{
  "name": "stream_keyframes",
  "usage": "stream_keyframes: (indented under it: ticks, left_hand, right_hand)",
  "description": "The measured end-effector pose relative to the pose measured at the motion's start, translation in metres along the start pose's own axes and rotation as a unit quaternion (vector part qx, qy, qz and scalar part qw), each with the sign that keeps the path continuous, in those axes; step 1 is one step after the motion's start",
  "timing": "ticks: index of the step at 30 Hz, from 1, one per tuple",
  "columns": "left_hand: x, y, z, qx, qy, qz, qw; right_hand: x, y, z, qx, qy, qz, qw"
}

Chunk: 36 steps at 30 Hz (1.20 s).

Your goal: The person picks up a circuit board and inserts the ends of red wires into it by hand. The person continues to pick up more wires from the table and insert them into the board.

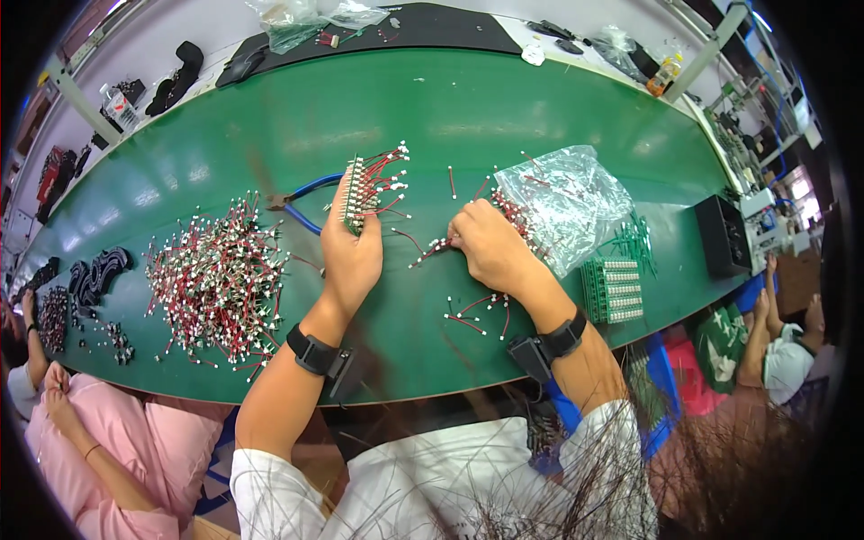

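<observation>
My left hand is closed around a green circuit board panel, held upright on its edge above the table. A row of white connectors runs along it, and short red-and-black cables with white plugs stick out to its right. My right hand is closed, fingertips pinched on a small red-and-black cable with white plugs. Beside that hand lie more such cables, partly under a clear plastic bag. A few loose cables lie nearer me.
A large heap of cabled pieces covers the left of the green table. Blue-handled cutters lie behind my left hand. At right are stacked boards, green strips and a black box. A person in pink sits at left.
</observation>
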<state>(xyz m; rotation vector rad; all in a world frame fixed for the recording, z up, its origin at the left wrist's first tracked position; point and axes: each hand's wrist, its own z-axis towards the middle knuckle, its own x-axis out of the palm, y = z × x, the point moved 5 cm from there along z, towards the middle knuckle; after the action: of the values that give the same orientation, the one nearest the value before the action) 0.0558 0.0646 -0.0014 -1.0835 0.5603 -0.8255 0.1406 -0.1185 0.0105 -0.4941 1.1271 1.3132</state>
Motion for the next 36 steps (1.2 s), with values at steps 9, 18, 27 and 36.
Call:
stream_keyframes:
  ticks: [9, 18, 27, 36]
  left_hand:
    - [0.000, 0.008, 0.003, 0.017, -0.006, 0.048, 0.999]
    - [0.000, 0.007, -0.001, -0.004, -0.022, 0.025, 0.999]
    - [0.008, 0.001, -0.005, -0.041, 0.011, -0.001, 0.999]
    - [0.021, -0.010, -0.012, -0.075, 0.052, -0.048, 0.995]
  right_hand:
    - [-0.011, -0.042, -0.002, 0.224, -0.120, 0.550, 0.796]
    - [-0.020, -0.045, 0.001, 0.258, -0.157, 0.697, 0.651]
    - [-0.027, -0.026, 0.002, 0.220, -0.129, 0.627, 0.736]
    - [-0.020, 0.015, 0.005, 0.154, -0.086, 0.534, 0.827]
